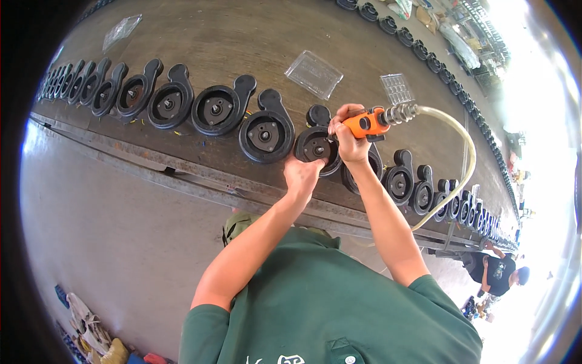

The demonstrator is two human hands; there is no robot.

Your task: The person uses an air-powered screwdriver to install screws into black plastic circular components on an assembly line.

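My right hand (350, 134) is wrapped round an orange air screwdriver (367, 123) with a metal hose coupling at its outer end. The tool's working tip is hidden by my fingers, near the right rim of a round black blower housing (314, 143). That housing has a short neck ending in a round knob and a metal shaft at its centre. At its near rim, my left hand (302, 175) grips the housing, thumb over the edge and the other fingers mostly hidden. Matching housings flank it: one on the left (265, 134) and one partly behind my right forearm (366, 170).
A clear hose (471, 145) loops from the tool over the bench (242, 36) and down past its near edge. Several housings line that edge; another row (418, 50) runs along the far side. Clear plastic trays (314, 74) lie beyond. A person (497, 273) stands far right.
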